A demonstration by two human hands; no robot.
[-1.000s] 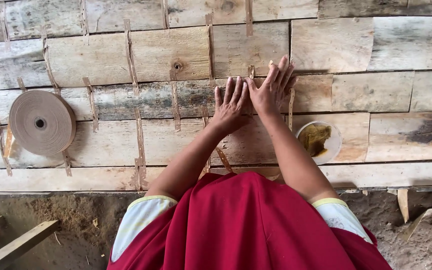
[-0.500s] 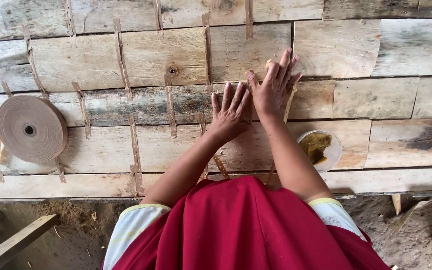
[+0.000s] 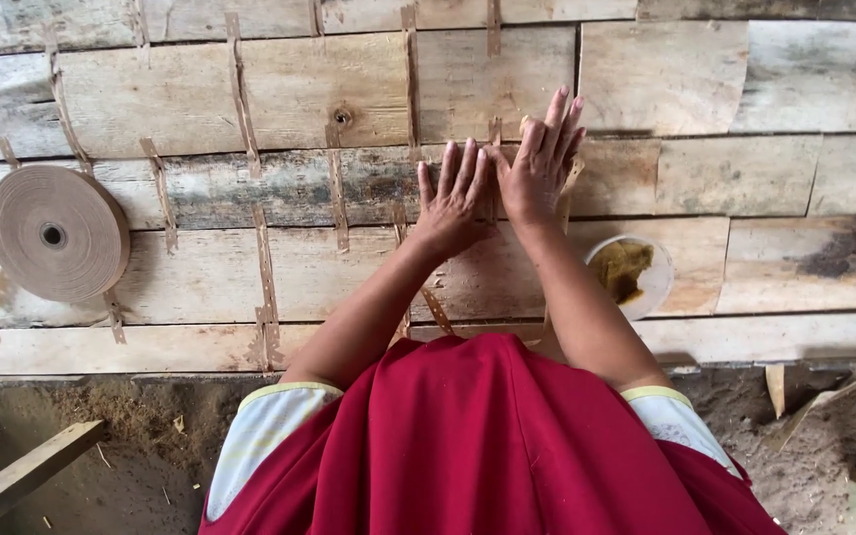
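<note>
- We hold nothing: our left hand (image 3: 456,198) lies flat, fingers spread and pointing away from us, palm down on the pale, weathered sheet of joined wood veneer (image 3: 745,89).
- Our right hand (image 3: 539,163) is just as open and flat, just beside the left one and a little farther up the sheet, the two almost touching at the thumbs.
- Under and between the hands runs a thin brown strip of paper tape (image 3: 409,79), stuck upright across a seam in the veneer; its lower part is hidden by the hands.
- More brown tape strips (image 3: 240,89) cross the seams farther left, some tilted.
- A large round roll of brown paper tape (image 3: 56,233) lies flat on the veneer, well apart to the left.
- A small white bowl with yellow-brown paste (image 3: 631,272) sits just right of our right forearm.
- Below the sheet's near edge we see sandy ground (image 3: 131,426) and our red garment (image 3: 487,446).
</note>
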